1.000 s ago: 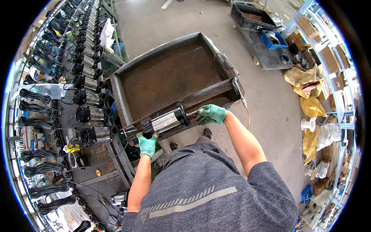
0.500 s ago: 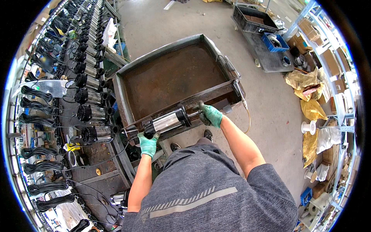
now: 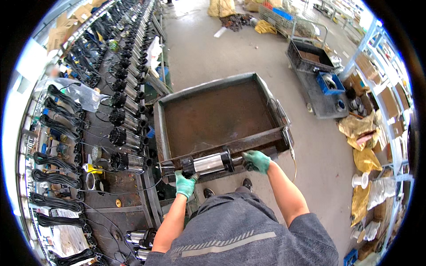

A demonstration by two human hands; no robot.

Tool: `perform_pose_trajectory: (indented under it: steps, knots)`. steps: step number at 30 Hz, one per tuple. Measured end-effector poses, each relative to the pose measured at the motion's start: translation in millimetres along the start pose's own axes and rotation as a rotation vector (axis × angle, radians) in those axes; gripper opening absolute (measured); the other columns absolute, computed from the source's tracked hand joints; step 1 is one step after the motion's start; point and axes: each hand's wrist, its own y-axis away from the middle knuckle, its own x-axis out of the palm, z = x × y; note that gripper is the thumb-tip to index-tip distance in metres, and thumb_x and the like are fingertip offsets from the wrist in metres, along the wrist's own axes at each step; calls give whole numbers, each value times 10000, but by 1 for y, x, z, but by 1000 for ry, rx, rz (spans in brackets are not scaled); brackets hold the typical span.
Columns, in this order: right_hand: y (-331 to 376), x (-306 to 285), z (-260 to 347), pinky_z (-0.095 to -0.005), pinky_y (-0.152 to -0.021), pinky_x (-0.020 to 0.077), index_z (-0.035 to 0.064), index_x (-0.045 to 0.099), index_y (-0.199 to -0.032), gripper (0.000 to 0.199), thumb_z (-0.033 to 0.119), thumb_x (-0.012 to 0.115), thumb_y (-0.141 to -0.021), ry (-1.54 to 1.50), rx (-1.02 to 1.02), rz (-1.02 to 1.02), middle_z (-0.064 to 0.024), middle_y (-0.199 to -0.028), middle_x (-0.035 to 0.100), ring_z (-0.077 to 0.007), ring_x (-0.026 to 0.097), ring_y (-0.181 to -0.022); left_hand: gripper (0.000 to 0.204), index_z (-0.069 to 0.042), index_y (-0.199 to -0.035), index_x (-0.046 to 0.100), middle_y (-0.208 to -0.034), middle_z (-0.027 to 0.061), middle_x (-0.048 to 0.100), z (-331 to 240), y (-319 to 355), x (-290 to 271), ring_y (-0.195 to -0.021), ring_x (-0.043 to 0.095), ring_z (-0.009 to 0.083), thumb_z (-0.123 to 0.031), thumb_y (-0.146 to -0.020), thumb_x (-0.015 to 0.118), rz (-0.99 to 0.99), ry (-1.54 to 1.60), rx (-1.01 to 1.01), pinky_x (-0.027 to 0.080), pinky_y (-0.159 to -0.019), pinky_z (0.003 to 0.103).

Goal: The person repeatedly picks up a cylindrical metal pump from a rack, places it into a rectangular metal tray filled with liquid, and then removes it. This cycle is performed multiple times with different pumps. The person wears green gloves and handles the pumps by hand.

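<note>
Best to keep the pump [image 3: 208,164] level and carry its weight evenly across the near rim of the rusty tray [image 3: 217,116]. The left hand [image 3: 185,185] is closed around its dark end, the right hand [image 3: 256,160] wrapped on the other end.

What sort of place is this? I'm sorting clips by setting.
Likely a factory assembly floor: rows of cylindrical motor units on a bench, coiled black cables, and a rusty metal tray cart where gloved hands hold one unit.
</note>
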Motion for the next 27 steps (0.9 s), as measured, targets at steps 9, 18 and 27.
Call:
perform_pose_trajectory:
  steps: [9, 18, 27]
  knots:
    - [-44, -18, -20, -384, -561, 454, 46, 692, -915, 451, 450, 555, -1060, 433, 30, -246, -43, -663, 608, -192, 558, -557, 815, 25, -1257, 499, -1194, 166, 646, -18, 1, 5, -1071, 618, 287, -335, -700, 973, -35, -116, -20, 493, -987, 380]
    - [-26, -30, -20, -326, -922, 527, 46, 648, -1335, 367, 237, 643, -1022, 791, -466, -31, -86, -1109, 752, -182, 667, -1004, 807, 32, -1260, 491, -1179, 158, 636, -5, 5, -1, -1062, 613, 277, -326, -714, 965, -49, -74, -38, 497, -975, 383]
    - [-22, -4, -24, -301, -630, 524, 68, 648, -1302, 348, 256, 669, -1011, 470, -373, -128, -18, -844, 661, -163, 609, -701, 824, 34, -1249, 501, -1190, 163, 624, -12, 9, -3, -1062, 606, 270, -364, -700, 970, -72, -110, -26, 496, -969, 378]
